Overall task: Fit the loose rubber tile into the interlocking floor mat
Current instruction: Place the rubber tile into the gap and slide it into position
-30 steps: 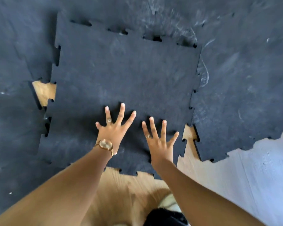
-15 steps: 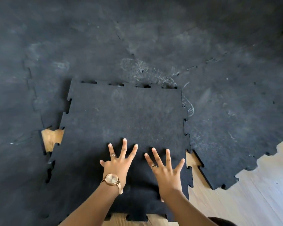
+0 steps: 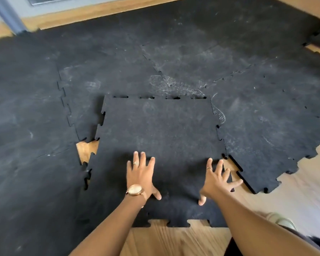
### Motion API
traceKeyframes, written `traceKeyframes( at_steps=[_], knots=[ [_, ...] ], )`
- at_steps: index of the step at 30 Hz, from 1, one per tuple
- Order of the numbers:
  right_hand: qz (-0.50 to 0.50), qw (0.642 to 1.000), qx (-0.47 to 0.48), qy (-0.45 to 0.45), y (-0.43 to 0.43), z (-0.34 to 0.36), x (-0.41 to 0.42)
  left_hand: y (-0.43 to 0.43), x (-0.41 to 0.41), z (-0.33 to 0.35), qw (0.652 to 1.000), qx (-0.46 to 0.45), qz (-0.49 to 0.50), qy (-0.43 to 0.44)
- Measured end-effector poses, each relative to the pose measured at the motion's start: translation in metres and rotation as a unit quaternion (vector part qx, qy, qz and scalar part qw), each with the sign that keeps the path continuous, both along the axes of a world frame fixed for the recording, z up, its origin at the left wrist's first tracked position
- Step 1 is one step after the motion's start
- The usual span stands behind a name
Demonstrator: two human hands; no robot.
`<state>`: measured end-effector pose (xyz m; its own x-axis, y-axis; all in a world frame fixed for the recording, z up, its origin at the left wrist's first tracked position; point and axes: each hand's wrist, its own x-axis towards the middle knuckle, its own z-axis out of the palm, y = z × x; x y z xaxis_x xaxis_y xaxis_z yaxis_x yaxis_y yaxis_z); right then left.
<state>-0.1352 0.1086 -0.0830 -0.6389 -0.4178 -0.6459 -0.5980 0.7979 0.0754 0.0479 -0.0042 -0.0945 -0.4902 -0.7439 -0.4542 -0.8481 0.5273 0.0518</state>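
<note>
1. Head view: loose tile (image 3: 161,137) lies centre frame, its far and right edges against the floor mat (image 3: 266,117), teeth not fully seated.
2. My left hand (image 3: 141,174) rests flat on the tile, fingers spread wide.
3. My right hand (image 3: 217,179) is splayed at the tile's lower right edge.
4. Bare wood floor (image 3: 86,149) shows at a left-side gap.

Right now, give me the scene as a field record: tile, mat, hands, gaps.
tile: loose rubber tile, lying flat, not fully seated
mat: interlocking floor mat on far, left and right sides
left hand: open, flat on tile, wears watch
right hand: open, fingers spread at tile's right edge
gaps: wooden floor showing at left seam; slots open along far edge
</note>
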Motion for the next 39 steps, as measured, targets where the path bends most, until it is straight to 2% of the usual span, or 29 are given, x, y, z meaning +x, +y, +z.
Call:
traceKeyframes(
  at_steps=[2, 5, 9, 12, 15, 19, 22, 26, 32, 35, 39],
  knots=[
    [-0.046, 0.995, -0.089, -0.005, 0.003, 0.001, -0.011, -0.001, 0.031, -0.010, 0.998, -0.034, 0.050, 0.035],
    [-0.129, 0.960, -0.247, 0.028, 0.005, -0.003, -0.026, -0.018, 0.065, -0.019, 0.974, -0.061, 0.202, 0.086],
    [-0.180, 0.952, -0.248, -0.008, 0.003, -0.014, -0.030, -0.066, 0.051, -0.008, 0.938, -0.058, 0.334, 0.069],
    [-0.187, 0.952, -0.242, -0.012, -0.002, -0.011, -0.027, -0.089, 0.034, -0.007, 0.919, -0.027, 0.388, 0.069],
    [-0.204, 0.944, -0.257, -0.029, -0.005, -0.010, -0.034, -0.096, 0.037, -0.001, 0.920, -0.013, 0.390, 0.046],
    [-0.262, 0.919, -0.292, -0.031, -0.007, -0.013, -0.043, -0.099, 0.055, 0.011, 0.945, -0.092, 0.313, 0.017],
    [-0.312, 0.901, -0.300, -0.026, -0.014, -0.013, -0.046, -0.097, 0.064, 0.014, 0.954, -0.100, 0.280, 0.026],
    [-0.368, 0.864, -0.341, -0.048, -0.021, -0.011, -0.053, -0.088, 0.068, 0.027, 0.966, -0.113, 0.232, -0.010],
    [-0.366, 0.822, -0.434, -0.048, -0.025, -0.001, -0.066, -0.046, 0.095, 0.025, 0.951, 0.029, 0.309, 0.007],
    [-0.328, 0.835, -0.440, -0.049, -0.030, 0.000, -0.072, -0.014, 0.112, 0.007, 0.932, 0.072, 0.353, 0.044],
    [-0.326, 0.847, -0.416, -0.060, -0.038, -0.003, -0.075, -0.007, 0.122, 0.002, 0.936, 0.085, 0.340, 0.038]
  ],
)
